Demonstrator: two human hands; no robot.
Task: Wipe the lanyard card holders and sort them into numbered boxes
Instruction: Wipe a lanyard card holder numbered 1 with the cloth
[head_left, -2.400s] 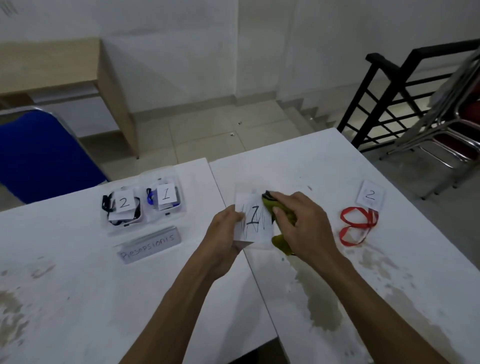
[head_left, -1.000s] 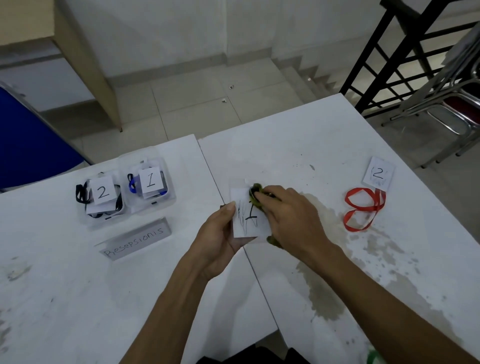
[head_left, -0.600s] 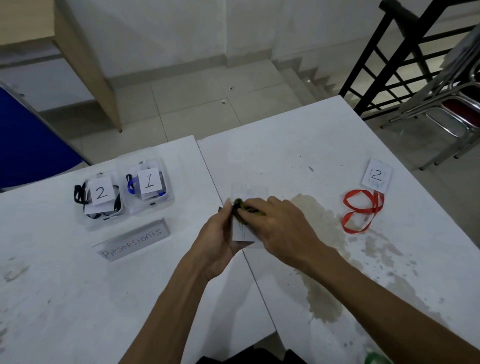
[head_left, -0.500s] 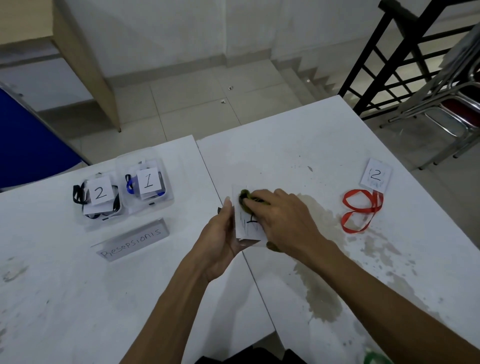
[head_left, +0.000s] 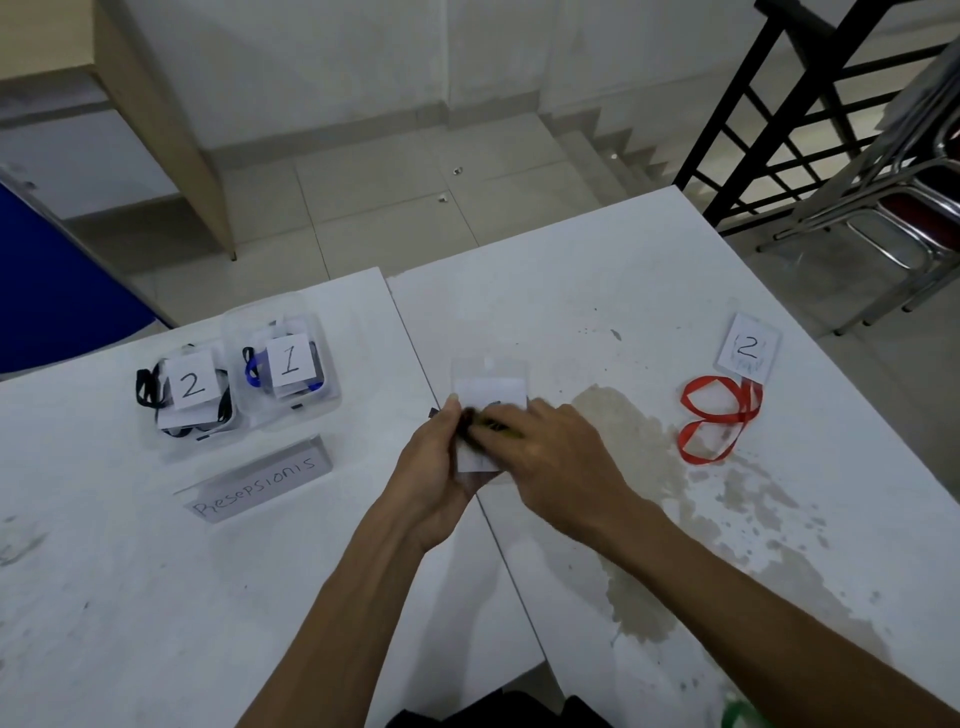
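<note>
A clear card holder (head_left: 488, 387) with a white paper card sits at the seam of two white tables. My left hand (head_left: 434, 467) grips its left edge. My right hand (head_left: 550, 457) presses a dark green cloth (head_left: 480, 423) onto its face, and my fingers hide most of the cloth and the card's number. Two clear boxes stand at the left: box 1 (head_left: 285, 364) with a blue lanyard inside and box 2 (head_left: 189, 389) with black lanyards inside. A second card holder marked 2 (head_left: 748, 351) lies at the right with its red lanyard (head_left: 717, 415).
A grey name plate reading "Resepsionis" (head_left: 257, 480) lies in front of the boxes. A blue chair (head_left: 57, 291) stands at the far left. A black stair railing (head_left: 789, 104) and metal chairs (head_left: 904, 192) are at the back right. The right table (head_left: 649, 597) has stained patches.
My right hand has slid the cloth leftward and down across the card holder, covering the number. My left hand still holds the holder's left edge. The view shifted slightly.
</note>
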